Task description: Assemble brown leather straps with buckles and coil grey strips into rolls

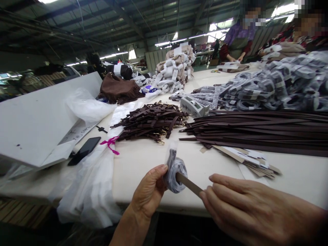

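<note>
My left hand (151, 186) is closed around a coiled strap in clear plastic wrap (176, 172), held above the table's front edge. A dark strap end sticks up from the coil inside the plastic. My right hand (246, 201) pinches a flat brown cardboard strip (191, 185), and its far end reaches the middle of the coil. How deep it goes in cannot be seen. Beyond my hands lies a heap of short dark brown straps with gold clasps (151, 121). Long dark brown straps (263, 131) lie to the right, with a stack of cardboard strips (246, 159) in front.
A tape dispenser (194, 107) stands behind the straps, near a large pile of plastic-wrapped coils (276, 82). At left are a phone (85, 150), plastic sleeves (89, 191) with a pink tie (110, 145), and a brown fringed bag (119, 89). A co-worker (237, 44) stands across the table.
</note>
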Demonstrator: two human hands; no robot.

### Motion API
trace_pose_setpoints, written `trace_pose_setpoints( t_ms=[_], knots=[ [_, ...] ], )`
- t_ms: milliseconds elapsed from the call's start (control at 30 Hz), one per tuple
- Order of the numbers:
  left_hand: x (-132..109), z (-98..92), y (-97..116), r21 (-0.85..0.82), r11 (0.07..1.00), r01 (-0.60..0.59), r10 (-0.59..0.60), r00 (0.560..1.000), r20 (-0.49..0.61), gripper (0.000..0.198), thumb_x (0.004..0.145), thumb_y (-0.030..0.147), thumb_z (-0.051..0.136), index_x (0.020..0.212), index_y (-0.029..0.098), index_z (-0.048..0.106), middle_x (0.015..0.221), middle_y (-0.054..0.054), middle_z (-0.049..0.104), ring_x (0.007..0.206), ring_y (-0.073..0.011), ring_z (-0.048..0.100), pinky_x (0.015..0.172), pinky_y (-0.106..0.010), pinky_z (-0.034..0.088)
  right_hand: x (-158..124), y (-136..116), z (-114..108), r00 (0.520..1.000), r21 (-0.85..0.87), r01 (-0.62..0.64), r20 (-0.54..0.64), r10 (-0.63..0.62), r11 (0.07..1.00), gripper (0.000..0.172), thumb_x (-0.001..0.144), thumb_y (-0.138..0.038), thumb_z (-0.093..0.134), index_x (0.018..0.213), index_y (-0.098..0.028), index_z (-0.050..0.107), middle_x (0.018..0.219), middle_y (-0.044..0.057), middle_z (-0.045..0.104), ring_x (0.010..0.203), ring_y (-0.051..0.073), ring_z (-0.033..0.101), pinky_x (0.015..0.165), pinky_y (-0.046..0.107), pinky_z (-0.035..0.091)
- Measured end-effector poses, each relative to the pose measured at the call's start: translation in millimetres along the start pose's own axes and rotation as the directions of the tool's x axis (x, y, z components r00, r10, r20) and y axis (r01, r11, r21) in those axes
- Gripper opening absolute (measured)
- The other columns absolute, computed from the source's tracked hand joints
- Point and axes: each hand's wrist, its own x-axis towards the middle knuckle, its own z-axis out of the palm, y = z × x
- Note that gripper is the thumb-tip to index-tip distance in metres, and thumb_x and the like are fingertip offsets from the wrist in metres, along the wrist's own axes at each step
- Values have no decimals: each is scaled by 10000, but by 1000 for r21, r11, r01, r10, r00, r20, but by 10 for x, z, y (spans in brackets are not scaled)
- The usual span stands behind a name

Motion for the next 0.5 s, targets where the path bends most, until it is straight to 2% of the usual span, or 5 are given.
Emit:
trace_pose_setpoints(
  t_ms=[100,233,367,433,500],
  knots=[
    [-18,14,-22,10,1000,-9,8,999,34,197,664,191,717,820,94,647,805,-58,681,716,-138,622,688,-243,505,47,14,90,999,-12,28,-44,-28,1000,329,866,-91,350,818,-113,675,795,85,646,658,193,559,706,394,476],
    [-54,25,-48,55,998,-43,36,993,113,206,666,231,723,811,105,649,789,-49,668,698,-120,596,675,-223,479,75,0,244,998,-29,-27,-57,26,999,305,868,-92,357,903,-81,661,822,102,634,671,196,559,709,410,476],
    [-100,18,-35,295,943,-152,120,985,122,184,688,282,707,758,122,649,663,3,608,587,-69,503,580,-175,410,52,-60,403,990,-33,-89,-114,85,996,316,890,-83,336,940,-55,646,783,103,619,678,190,559,693,399,473],
    [-130,8,-22,543,802,-247,175,968,182,199,736,321,658,788,129,655,680,-2,595,610,-83,492,597,-193,398,27,-92,498,981,-17,-135,-141,131,991,295,890,-68,353,962,-58,639,785,94,621,681,183,558,675,379,472],
    [-151,-9,-30,767,539,-347,257,936,242,196,773,326,610,831,145,657,749,-21,606,692,-122,519,659,-232,401,1,-120,613,969,8,-178,-171,177,984,280,890,-53,367,978,-74,632,815,91,630,703,176,560,668,355,473]
  ],
)
